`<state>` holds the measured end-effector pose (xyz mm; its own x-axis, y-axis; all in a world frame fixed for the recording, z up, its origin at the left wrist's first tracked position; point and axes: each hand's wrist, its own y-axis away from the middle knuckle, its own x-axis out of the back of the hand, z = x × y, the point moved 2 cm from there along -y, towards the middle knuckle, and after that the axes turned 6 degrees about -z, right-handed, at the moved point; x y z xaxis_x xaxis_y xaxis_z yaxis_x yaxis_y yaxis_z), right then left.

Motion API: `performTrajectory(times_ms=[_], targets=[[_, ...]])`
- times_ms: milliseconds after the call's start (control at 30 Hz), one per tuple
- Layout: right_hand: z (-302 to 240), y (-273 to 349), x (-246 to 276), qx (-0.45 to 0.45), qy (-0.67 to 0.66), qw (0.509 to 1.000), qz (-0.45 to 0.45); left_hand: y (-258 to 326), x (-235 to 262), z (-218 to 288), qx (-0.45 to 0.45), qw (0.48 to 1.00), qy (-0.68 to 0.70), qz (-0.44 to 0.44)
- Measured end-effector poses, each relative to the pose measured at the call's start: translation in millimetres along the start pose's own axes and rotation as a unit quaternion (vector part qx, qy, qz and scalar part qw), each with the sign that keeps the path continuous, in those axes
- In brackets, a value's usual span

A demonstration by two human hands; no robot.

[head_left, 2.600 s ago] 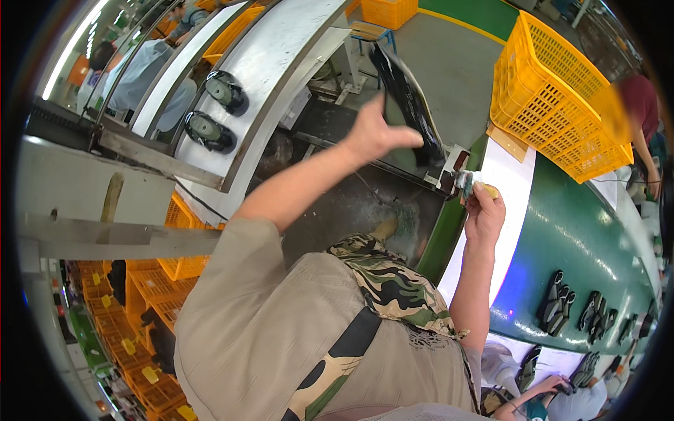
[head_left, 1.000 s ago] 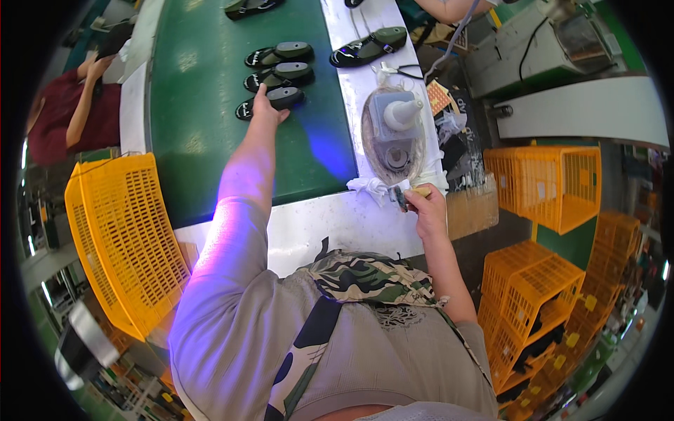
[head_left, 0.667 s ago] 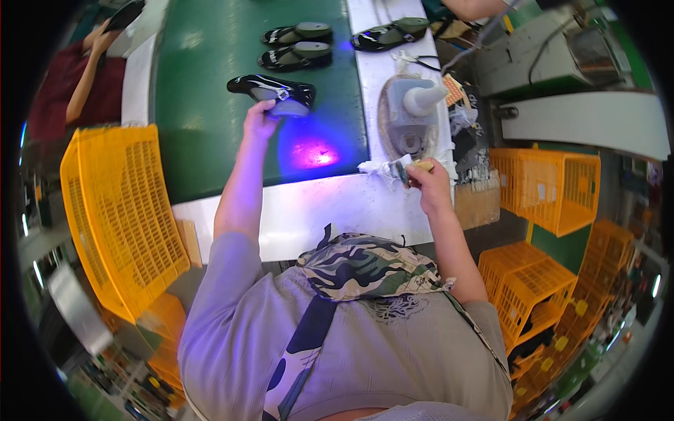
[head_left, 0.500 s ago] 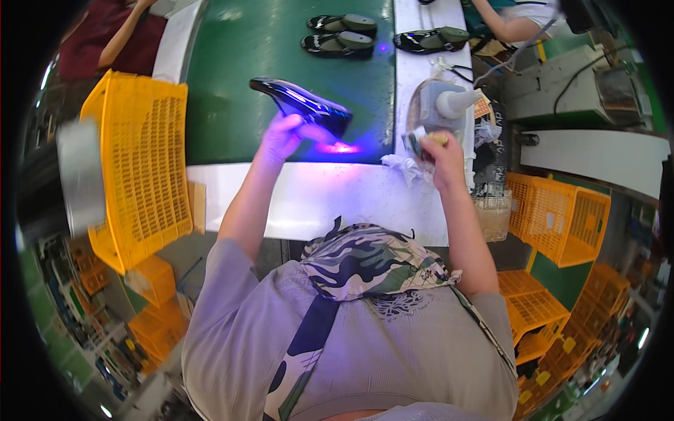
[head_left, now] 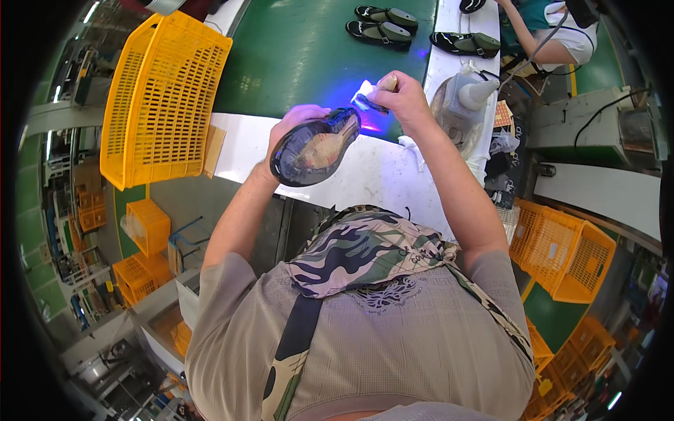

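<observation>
My left hand (head_left: 286, 129) grips a glossy black shoe (head_left: 312, 150) from behind, its unfinished underside turned up toward me, with a pale tan middle and a dark edge. The shoe is held over the near edge of the bench. Closed around a short brush (head_left: 374, 105) with a pale handle, my right hand (head_left: 407, 99) is just right of and beyond the heel end. The brush's head is partly lost in glare, and a small gap shows between it and the shoe. Blue and pink light falls on the green surface (head_left: 295, 67) around them.
Black strapped shoes (head_left: 379, 35) rest on the green surface, and another shoe (head_left: 465, 44) lies on the white ledge. At right is a grey bottle with a white spout (head_left: 472, 95). A yellow crate (head_left: 168, 98) stands at left. A co-worker's arm (head_left: 537, 42) shows at upper right.
My left hand has turned the shoe so its underside faces up and has brought it nearer. My right hand has moved left with the brush, from beside the bottle to near the shoe.
</observation>
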<state>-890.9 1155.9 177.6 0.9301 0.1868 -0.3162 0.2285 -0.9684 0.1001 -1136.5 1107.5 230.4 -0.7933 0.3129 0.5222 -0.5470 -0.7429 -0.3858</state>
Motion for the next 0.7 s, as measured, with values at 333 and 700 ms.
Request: performTrajectory(times_ms=[333, 700], targets=[[-23.8, 28.7, -35.2, -0.080, -0.119, 0.984, -0.106, 8.5, -16.8, 40.9, 0.066, 0.993, -0.102, -0.011], [-71.8, 20.8, -38.9, 0.091, -0.070, 0.977, -0.178, 27.9, -21.1, 40.6, 0.292, 0.936, 0.071, -0.183]])
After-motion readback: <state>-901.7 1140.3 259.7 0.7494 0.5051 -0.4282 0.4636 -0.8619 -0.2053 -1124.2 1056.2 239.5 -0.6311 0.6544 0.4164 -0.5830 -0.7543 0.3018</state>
